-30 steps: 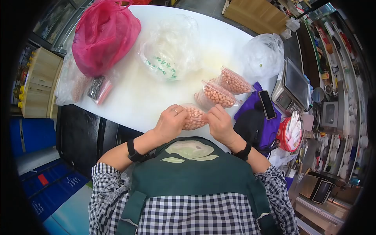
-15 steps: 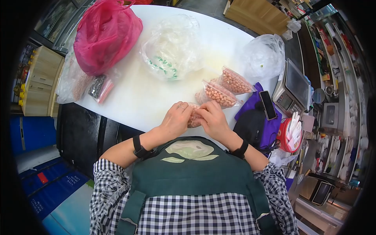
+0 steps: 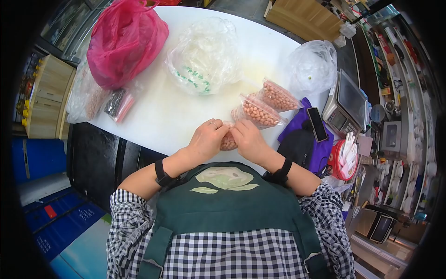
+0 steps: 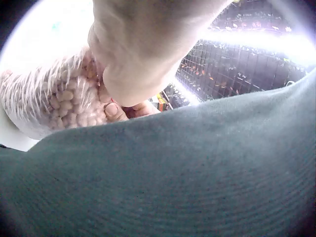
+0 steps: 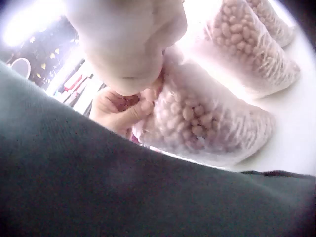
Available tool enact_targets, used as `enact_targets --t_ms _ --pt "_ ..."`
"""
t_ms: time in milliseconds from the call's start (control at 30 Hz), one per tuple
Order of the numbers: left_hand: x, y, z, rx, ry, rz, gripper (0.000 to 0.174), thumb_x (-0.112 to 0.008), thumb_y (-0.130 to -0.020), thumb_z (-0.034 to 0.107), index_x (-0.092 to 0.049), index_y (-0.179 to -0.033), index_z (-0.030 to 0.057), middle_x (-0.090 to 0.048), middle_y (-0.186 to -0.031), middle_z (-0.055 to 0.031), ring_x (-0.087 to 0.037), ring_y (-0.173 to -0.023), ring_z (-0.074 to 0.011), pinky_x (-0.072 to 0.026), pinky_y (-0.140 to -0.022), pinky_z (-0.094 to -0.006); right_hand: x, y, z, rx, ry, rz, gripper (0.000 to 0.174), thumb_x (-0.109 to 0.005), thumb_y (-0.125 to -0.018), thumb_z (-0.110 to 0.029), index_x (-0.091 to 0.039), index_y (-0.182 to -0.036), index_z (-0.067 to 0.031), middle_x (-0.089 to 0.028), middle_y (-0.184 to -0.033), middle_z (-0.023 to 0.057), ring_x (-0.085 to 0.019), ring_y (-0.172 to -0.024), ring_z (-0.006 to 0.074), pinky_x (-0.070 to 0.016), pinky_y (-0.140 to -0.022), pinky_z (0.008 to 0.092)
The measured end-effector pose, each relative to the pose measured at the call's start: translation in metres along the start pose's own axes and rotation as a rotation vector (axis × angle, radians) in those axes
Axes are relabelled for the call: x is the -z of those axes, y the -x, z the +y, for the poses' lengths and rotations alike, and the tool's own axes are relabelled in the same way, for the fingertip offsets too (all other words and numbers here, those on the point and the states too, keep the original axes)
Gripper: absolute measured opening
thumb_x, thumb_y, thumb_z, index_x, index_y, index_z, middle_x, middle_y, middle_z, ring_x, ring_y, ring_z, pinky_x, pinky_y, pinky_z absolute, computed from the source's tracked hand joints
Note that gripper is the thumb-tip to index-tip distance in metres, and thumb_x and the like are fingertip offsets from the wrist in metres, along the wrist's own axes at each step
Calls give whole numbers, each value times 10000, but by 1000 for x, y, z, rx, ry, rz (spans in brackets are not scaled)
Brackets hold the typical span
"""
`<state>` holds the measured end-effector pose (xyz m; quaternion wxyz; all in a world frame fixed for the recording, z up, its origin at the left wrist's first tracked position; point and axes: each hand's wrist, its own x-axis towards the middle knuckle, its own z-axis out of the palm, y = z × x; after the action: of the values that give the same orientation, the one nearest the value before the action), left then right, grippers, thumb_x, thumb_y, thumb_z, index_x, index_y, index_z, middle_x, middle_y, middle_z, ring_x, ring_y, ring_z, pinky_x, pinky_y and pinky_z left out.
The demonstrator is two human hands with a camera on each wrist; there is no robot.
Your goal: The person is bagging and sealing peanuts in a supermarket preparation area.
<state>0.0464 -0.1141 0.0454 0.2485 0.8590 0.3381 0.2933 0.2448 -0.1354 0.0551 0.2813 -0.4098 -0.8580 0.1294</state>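
Between the two hands, at the table's near edge, is a clear plastic bag of peanuts, filled with pinkish nuts. My left hand pinches the top of the bag from the left, a ring on one finger. My right hand pinches the same top edge from the right, close beside the left fingertips. In the right wrist view the bag's bulging body lies on the white surface, and a thumb presses near its mouth. Just beyond the hands lie two more filled zip bags of peanuts.
A pink plastic bag stands at the far left, beside a small pack. Crumpled clear bags lie on the white table. To the right are a phone on purple cloth, a scale and a red tub.
The hands have drawn together along the bag's top, the right hand shifting left. More of the peanut bag is covered by the fingers than a second ago. The other bags stay put.
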Motion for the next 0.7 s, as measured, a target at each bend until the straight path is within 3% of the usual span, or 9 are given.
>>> enact_targets --t_ms 133,200,333,533,600,700 --pt "-1 -2 8 23 -52 -23 228 -711 -707 -38 -627 -908 27 -607 -864 -142 -617 -844 -352 -527 -733 -436 -4 10 -2 96 32 62 168 -613 -704 56 -584 -867 26 -562 -848 153 -547 -802 353 -468 -716 439" --pt "0 -4 13 4 -184 -101 251 -696 -687 -45 -601 -914 6 -607 -885 -162 -610 -866 -368 -526 -763 -446 -7 10 -2 32 -23 104 184 -612 -697 63 -596 -877 27 -562 -860 156 -550 -808 352 -472 -722 434" --pt "-8 -5 9 3 -152 -94 280 -680 -676 -56 -583 -935 -13 -600 -898 -176 -596 -884 -381 -517 -784 -459 5 9 0 -68 -160 47 184 -609 -688 70 -598 -865 19 -559 -873 166 -551 -820 355 -478 -721 430" --pt "-9 -1 5 4 -84 -53 254 -679 -692 -49 -588 -924 -4 -589 -893 -171 -589 -897 -384 -514 -787 -464 -1 10 -10 -76 63 -18 243 -607 -677 74 -567 -908 9 -529 -889 157 -523 -847 357 -453 -755 436" --pt "-4 -2 2 -11 -2 -81 228 -684 -715 -28 -596 -922 8 -587 -893 -165 -589 -899 -378 -515 -777 -464 -3 11 -9 -18 190 -79 176 -585 -787 -30 -574 -960 1 -536 -885 146 -527 -831 324 -431 -744 401" --pt "-5 -1 7 2 -45 -40 207 -691 -739 -4 -602 -924 17 -590 -889 -157 -597 -894 -369 -517 -750 -461 -3 12 -7 18 170 -48 168 -596 -778 -32 -564 -941 -11 -528 -881 146 -524 -828 321 -422 -731 396"
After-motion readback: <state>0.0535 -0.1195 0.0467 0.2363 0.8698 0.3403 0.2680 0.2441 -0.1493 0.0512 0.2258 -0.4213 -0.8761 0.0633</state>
